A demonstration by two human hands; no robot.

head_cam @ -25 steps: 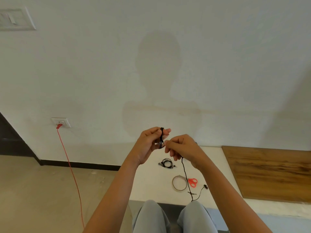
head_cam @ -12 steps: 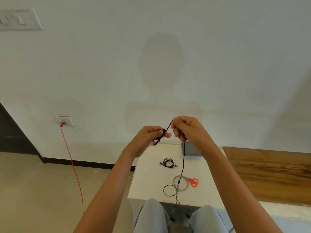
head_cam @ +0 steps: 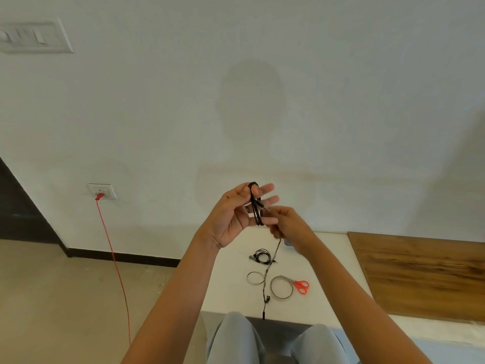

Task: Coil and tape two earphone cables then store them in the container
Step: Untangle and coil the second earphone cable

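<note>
**Head view**

**Q:** What do the hands hold?

**A:** The left hand (head_cam: 233, 216), palm toward the camera and fingers straight and spread, carries the thin black earphone cable (head_cam: 256, 206) wound round them, with the thumb pinning the loops. The right hand (head_cam: 291, 227) pinches the cable's free run, which hangs past the white tabletop (head_cam: 231, 285) edge.

**Q:** What is unclear?

**A:** The right fingertips are blurred. A grey object (head_cam: 287, 243) behind that hand is mostly hidden. A second coiled black earphone (head_cam: 262, 256) lies on the tabletop.

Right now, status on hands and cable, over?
Left hand holds earphone cable wound round its fingers; right hand pinches the loose tail. Second earphone lies coiled on table. Nothing in the way.
</note>
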